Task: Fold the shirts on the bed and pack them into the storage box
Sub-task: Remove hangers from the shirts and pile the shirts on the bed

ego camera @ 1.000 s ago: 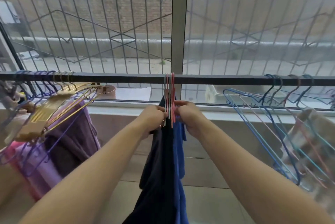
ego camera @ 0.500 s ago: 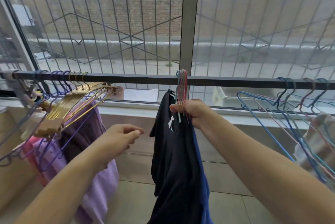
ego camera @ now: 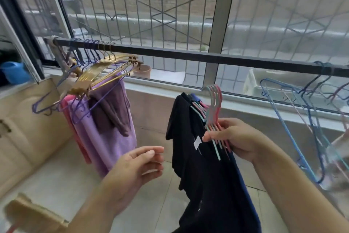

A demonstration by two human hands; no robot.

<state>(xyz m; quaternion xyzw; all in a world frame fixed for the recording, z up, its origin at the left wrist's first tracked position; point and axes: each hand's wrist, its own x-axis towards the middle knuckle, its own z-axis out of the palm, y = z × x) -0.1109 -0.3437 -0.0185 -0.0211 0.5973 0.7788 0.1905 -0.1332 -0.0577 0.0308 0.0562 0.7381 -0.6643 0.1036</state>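
The right hand (ego camera: 234,138) grips a bunch of hangers (ego camera: 214,112), hooks pointing up-left, dark shirts (ego camera: 204,166) hanging lengthwise straight down, while the left hand (ego camera: 136,168) hovers loosely open.

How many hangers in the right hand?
4 hooks show, bunched as one hanger bundle that the right hand grips by the necks, off the rail, dark shirts hanging from it. More may be hidden behind.
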